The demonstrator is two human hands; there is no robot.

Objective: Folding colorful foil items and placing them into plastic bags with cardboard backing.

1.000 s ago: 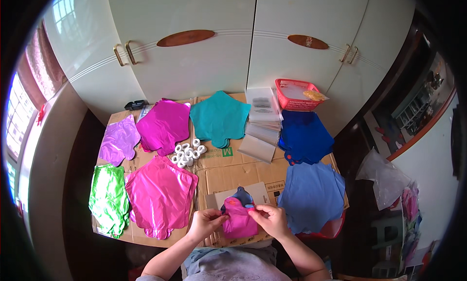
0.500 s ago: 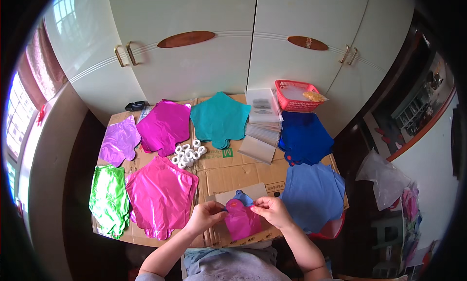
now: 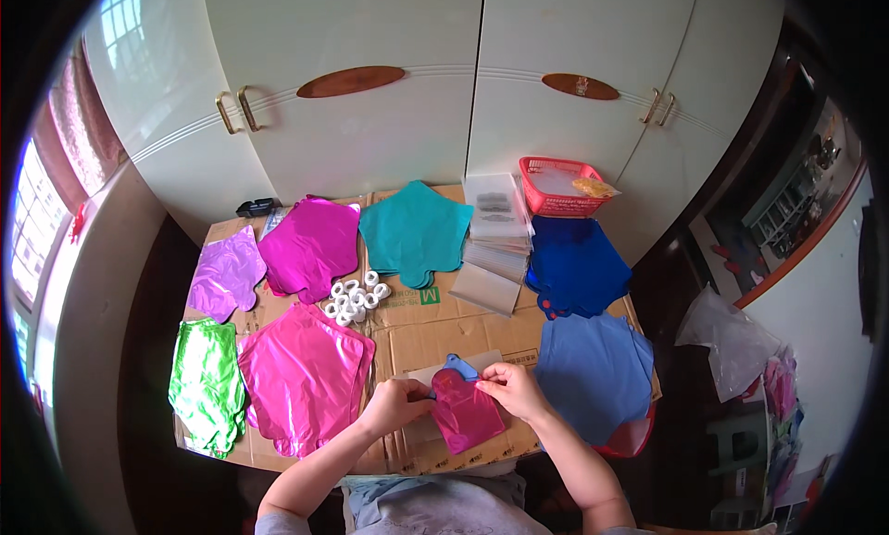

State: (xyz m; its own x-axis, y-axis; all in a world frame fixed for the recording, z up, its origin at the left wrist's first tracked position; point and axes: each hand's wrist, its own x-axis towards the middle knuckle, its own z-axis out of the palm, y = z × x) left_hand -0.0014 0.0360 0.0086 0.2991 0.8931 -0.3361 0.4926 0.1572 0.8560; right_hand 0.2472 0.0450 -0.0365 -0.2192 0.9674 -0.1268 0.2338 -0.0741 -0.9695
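My left hand (image 3: 394, 407) and right hand (image 3: 512, 390) both pinch the folded magenta foil balloon (image 3: 463, 413) | it sits low on the cardboard surface (image 3: 444, 327), over a blue piece (image 3: 458, 364) | pink balloon (image 3: 306, 377) just left

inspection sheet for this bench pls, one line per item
Surface: flattened cardboard on a table.
Job's things: folded pink foil balloon, blue piece behind it.
Clutter: foil balloon stacks, pink, green, teal, blue; white rolls; clear bags; red basket.
Hands: left hand and right hand pinch the balloon's top.
Cables: nothing seen.
Surroundings: white cupboard doors, window on the left.
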